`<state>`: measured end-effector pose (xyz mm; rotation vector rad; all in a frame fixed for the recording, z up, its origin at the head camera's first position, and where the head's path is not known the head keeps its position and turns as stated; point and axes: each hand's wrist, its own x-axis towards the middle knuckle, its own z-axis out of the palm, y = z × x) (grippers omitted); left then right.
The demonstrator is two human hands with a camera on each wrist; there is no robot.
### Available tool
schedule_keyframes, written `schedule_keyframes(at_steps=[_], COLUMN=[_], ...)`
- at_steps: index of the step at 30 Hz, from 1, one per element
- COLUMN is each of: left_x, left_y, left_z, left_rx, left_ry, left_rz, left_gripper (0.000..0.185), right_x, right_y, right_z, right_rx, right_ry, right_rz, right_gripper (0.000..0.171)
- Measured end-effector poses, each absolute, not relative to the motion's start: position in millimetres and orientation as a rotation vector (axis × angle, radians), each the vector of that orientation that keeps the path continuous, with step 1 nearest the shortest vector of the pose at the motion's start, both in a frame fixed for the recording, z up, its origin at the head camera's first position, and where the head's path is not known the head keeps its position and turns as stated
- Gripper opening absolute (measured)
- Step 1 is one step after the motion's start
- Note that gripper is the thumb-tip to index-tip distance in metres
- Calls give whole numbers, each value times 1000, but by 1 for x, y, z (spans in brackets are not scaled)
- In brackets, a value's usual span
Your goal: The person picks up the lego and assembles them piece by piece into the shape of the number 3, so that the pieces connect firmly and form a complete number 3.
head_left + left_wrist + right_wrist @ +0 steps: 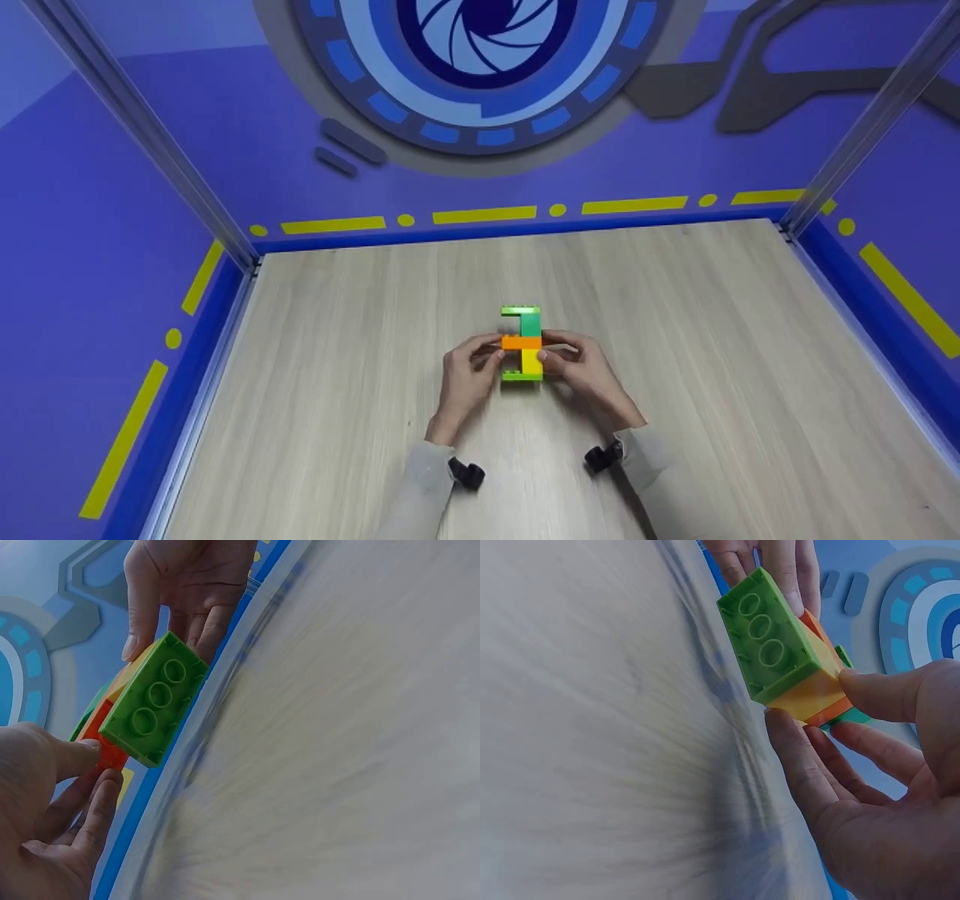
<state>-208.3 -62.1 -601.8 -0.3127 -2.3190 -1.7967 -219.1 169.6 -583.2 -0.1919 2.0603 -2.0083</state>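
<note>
Both hands hold one joined stack of toy building bricks, raised above the table. From far to near in the head view it runs light green brick, darker green brick, orange brick, yellow brick and a second light green brick. The left hand pinches the left end of the orange brick between thumb and fingers. On the opposite side, the right hand grips the stack, thumb on the yellow brick. Both wrist views show the nearer light green brick's hollow underside with its round tubes.
A light wood-grain table lies beneath the hands. Blue printed panels stand at the back and both sides, joined by metal corner posts. Small black devices are worn at both wrists, beside the sleeve cuffs.
</note>
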Motion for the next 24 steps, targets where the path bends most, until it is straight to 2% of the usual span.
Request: schedule_keyframes(at_steps=[24], left_x=[-209], left_y=[-66], left_z=[-608], left_rx=[-267], left_ry=[-2446], left_rz=[-1780], left_gripper=[24], right_x=[-221], right_y=[168], right_z=[-592], right_rx=[-345], right_ry=[2380], right_rz=[-1759], right_gripper=[39])
